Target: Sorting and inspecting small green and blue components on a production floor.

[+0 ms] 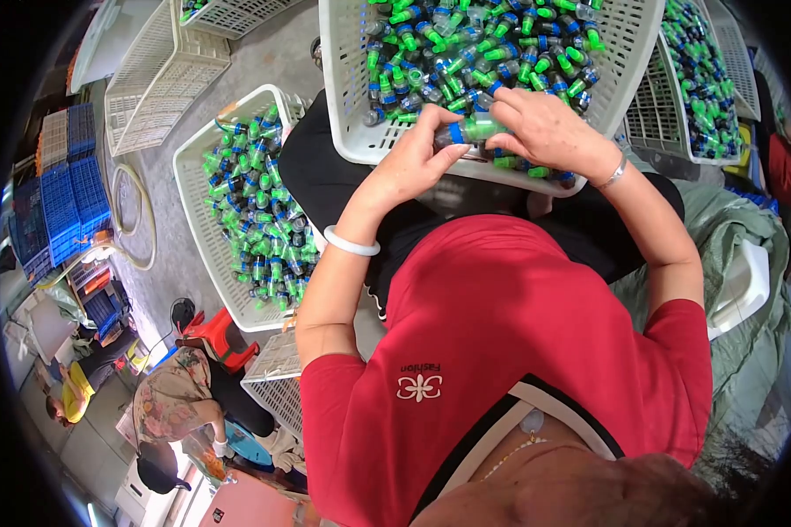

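Over the near edge of a white plastic crate [347, 105], both my hands meet on one small bottle [475, 131] with a dark clear body, a blue collar and a green top. My left hand [413, 158] grips its dark end between thumb and fingers. At the green end, the fingers of my right hand [549, 132] are closed around the top. Many similar bottles [492, 53] lie loose in the crate beneath, in a jumbled heap. My fingers hide part of the held bottle.
To the left stands another white crate [193, 189] full of such bottles, and a third crate [677, 140] is at the right. Stacked blue crates [83, 189], a hose [149, 228] and a red stool [220, 338] are farther left. Another person [176, 395] bends at lower left.
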### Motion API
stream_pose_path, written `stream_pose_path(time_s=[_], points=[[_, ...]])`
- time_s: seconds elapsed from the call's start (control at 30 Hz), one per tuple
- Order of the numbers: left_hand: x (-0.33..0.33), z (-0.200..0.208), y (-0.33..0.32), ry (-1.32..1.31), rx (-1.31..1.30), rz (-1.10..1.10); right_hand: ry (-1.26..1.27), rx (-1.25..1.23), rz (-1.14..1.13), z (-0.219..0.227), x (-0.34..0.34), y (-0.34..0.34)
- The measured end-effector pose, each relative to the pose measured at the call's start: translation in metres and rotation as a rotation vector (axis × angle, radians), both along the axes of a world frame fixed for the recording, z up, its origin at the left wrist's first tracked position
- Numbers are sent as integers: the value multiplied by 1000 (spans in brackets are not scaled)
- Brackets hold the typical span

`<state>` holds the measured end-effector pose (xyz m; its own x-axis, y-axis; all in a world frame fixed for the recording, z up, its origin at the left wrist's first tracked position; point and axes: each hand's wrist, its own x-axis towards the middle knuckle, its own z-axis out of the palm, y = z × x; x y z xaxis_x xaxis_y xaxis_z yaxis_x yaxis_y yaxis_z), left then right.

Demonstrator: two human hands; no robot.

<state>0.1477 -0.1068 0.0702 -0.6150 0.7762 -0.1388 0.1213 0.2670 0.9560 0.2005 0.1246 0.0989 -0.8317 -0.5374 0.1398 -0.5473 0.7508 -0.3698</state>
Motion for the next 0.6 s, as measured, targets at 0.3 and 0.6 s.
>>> stream_pose_path(time_s=[0.3, 0.6], points=[[18, -7, 5, 456, 107, -99, -475, -372, 49, -28, 12, 2], [30, -19, -5, 444, 56, -29, -383, -428, -115, -17, 15, -19]])
